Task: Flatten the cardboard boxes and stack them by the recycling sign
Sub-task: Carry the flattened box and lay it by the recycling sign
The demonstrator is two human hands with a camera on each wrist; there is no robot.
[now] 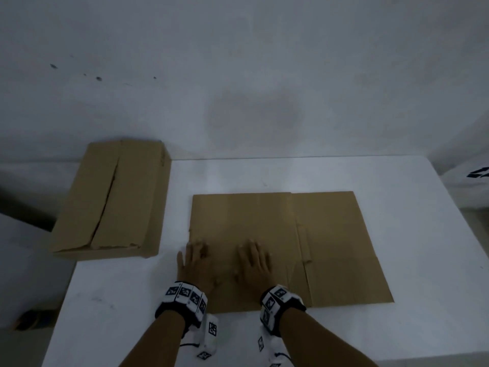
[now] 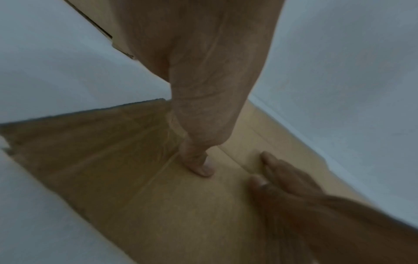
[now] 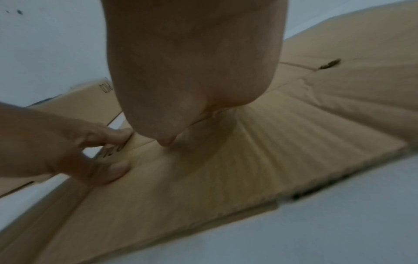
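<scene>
Left hand (image 1: 194, 263) and right hand (image 1: 252, 263) flat on flattened box (image 1: 330, 234), closed box (image 1: 113, 200) beside

The dark print on the white object (image 1: 479, 172) is cut off by the right edge of the head view. The lettering on the flattened box (image 3: 113, 149) is partly covered by the left hand (image 3: 52, 142) and blurred.

- A white table (image 1: 397, 327) carries everything; its far edge meets a pale wall.
- A flattened cardboard box (image 1: 330, 234) lies flat on the table, right of centre, with creases and a slit showing on its right part.
- A closed cardboard box (image 1: 127, 197) sits at the far left corner, its top seam slightly gaping and its left side overhanging the table's edge.
</scene>
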